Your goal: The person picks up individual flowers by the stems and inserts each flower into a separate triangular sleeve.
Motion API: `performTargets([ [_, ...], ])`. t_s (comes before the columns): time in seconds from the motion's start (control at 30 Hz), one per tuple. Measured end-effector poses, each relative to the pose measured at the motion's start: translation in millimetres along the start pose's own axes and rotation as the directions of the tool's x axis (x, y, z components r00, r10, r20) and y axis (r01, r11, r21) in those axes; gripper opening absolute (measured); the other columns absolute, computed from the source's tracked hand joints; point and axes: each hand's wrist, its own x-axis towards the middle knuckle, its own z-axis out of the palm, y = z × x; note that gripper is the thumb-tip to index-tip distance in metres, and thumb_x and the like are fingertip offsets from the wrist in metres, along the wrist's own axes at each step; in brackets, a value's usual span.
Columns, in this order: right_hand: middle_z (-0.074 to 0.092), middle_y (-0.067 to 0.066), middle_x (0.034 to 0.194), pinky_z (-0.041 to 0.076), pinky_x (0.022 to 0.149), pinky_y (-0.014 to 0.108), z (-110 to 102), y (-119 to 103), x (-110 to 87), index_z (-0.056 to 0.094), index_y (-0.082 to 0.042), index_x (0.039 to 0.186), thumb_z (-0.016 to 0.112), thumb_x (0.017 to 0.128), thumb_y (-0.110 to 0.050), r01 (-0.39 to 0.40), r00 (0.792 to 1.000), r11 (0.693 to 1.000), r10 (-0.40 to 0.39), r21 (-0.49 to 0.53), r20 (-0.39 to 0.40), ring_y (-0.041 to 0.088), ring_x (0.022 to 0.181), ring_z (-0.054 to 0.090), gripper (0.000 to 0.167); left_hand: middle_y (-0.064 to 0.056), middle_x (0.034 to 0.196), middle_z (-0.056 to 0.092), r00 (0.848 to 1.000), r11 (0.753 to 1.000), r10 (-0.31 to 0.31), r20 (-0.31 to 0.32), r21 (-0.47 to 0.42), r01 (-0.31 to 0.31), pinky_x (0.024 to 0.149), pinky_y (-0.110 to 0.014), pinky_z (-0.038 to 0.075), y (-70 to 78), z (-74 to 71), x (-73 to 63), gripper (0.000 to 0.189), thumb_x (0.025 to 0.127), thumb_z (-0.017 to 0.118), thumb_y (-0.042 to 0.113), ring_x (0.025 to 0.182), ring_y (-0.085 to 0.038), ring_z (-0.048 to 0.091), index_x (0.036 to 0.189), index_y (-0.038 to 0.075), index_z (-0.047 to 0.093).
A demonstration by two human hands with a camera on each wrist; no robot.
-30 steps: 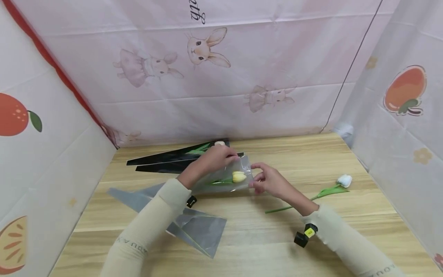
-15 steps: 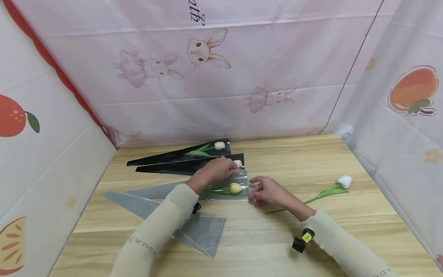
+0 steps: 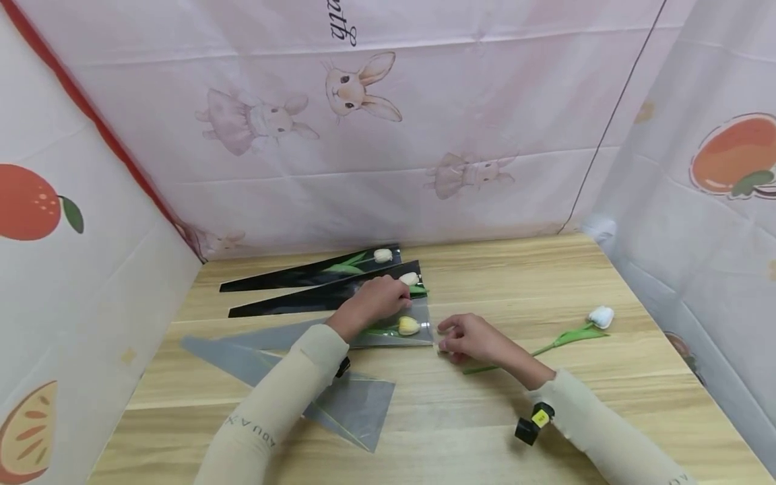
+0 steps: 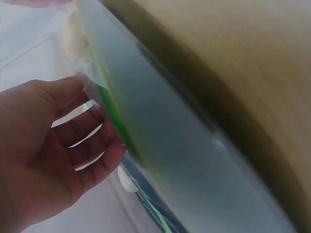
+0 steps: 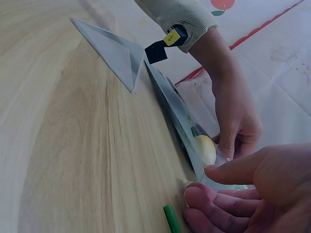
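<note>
A yellow tulip (image 3: 408, 326) lies inside a clear, greyish flower sleeve (image 3: 418, 310), its bloom near the wide end. Along the sleeve's far edge, my left hand (image 3: 380, 298) pinches the film between thumb and fingers; the left wrist view shows this hand (image 4: 58, 141) close up. At the wide end's near corner, my right hand (image 3: 473, 337) pinches the film with thumb and forefinger, as the right wrist view shows around the thumb (image 5: 238, 167). Part of the tulip's stem is hidden by the left hand and arm.
Two black-backed sleeves (image 3: 291, 275) with pale tulips lie at the back; the nearer one touches the left hand's area. Another grey sleeve (image 3: 364, 411) lies under the left forearm. A loose white tulip (image 3: 601, 317) lies at the right, its stem passing beneath the right forearm.
The sleeve with the yellow tulip has come down from a raised tilt to lie lower and nearer, shifting slightly left. The nearer black sleeve has turned a little. Both hands moved slightly nearer.
</note>
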Motion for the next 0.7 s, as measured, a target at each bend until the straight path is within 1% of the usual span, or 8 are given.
performTargets([
  [0.13,0.078,0.009,0.093,0.059,0.065,0.032,-4.1,2.2,-2.9,0.063,0.006,0.132,0.07,0.099,-0.014,-0.007,1.0,1.0,0.006,-0.016,-0.011,0.016,0.071,0.07,0.039,0.005,0.095,0.077,0.999,1.0,0.003,-0.043,0.028,-0.001,0.067,-0.031,0.051,-2.4,-3.2,-4.0,0.018,0.102,0.068,0.034,0.073,-0.01,0.062,0.104,0.02,0.079],
  [0.2,0.078,0.008,0.094,0.059,0.066,0.032,-7.2,4.0,-4.9,0.064,0.004,0.132,0.07,0.099,-0.016,-0.018,0.999,0.999,0.017,-0.029,-0.027,0.016,0.071,0.069,0.039,0.003,0.098,0.076,0.998,0.999,0.008,-0.065,0.048,-0.005,0.07,-0.033,0.053,-3.7,-6.0,-7.3,0.019,0.102,0.068,0.034,0.078,-0.012,0.064,0.107,0.019,0.078],
  [0.33,0.077,0.007,0.095,0.059,0.066,0.032,-15.2,11.0,-12.3,0.065,0.003,0.132,0.069,0.1,-0.018,-0.03,0.998,0.998,0.027,-0.051,-0.057,0.016,0.072,0.069,0.039,0.001,0.112,0.075,0.995,0.997,0.006,-0.1,0.08,0.002,0.081,-0.036,0.058,-4.4,-9.9,-17.3,0.027,0.102,0.067,0.036,0.096,-0.015,0.069,0.122,0.019,0.075],
  [0.43,0.078,0.007,0.094,0.059,0.066,0.033,-20.4,16.5,-17.7,0.065,0.004,0.131,0.068,0.1,-0.018,-0.035,0.996,0.998,0.031,-0.052,-0.087,0.017,0.072,0.069,0.038,0.0,0.115,0.074,0.992,0.996,0.014,-0.127,0.087,-0.003,0.084,-0.036,0.059,-5.6,-12.8,-28.1,0.031,0.102,0.067,0.036,0.102,-0.017,0.069,0.127,0.018,0.073],
  [0.53,0.078,0.008,0.094,0.059,0.066,0.032,-26.2,21.9,-23.0,0.065,0.005,0.131,0.066,0.102,-0.021,-0.032,0.994,0.998,0.025,-0.058,-0.11,0.017,0.071,0.069,0.039,-0.002,0.114,0.074,0.985,0.995,0.05,-0.164,0.097,-0.034,0.083,-0.037,0.06,-6.5,-15.2,-40.1,0.031,0.102,0.068,0.035,0.101,-0.018,0.07,0.127,0.017,0.074],
  [0.63,0.078,0.009,0.095,0.058,0.067,0.031,-34.1,26.7,-29.9,0.064,0.006,0.132,0.066,0.103,-0.025,-0.031,0.991,0.997,0.022,-0.066,-0.134,0.017,0.071,0.069,0.042,-0.002,0.112,0.074,0.975,0.99,0.103,-0.197,0.111,-0.082,0.081,-0.036,0.06,-6.0,-17.0,-52.3,0.029,0.101,0.069,0.034,0.098,-0.018,0.07,0.124,0.017,0.075],
  [0.7,0.078,0.01,0.096,0.058,0.067,0.03,-40.6,29.9,-35.2,0.063,0.006,0.133,0.065,0.103,-0.026,-0.029,0.989,0.997,0.018,-0.073,-0.148,0.017,0.072,0.069,0.044,-0.003,0.112,0.075,0.969,0.986,0.143,-0.2,0.116,-0.122,0.08,-0.035,0.06,-5.2,-17.8,-60.0,0.028,0.101,0.069,0.033,0.097,-0.019,0.07,0.123,0.016,0.075],
])
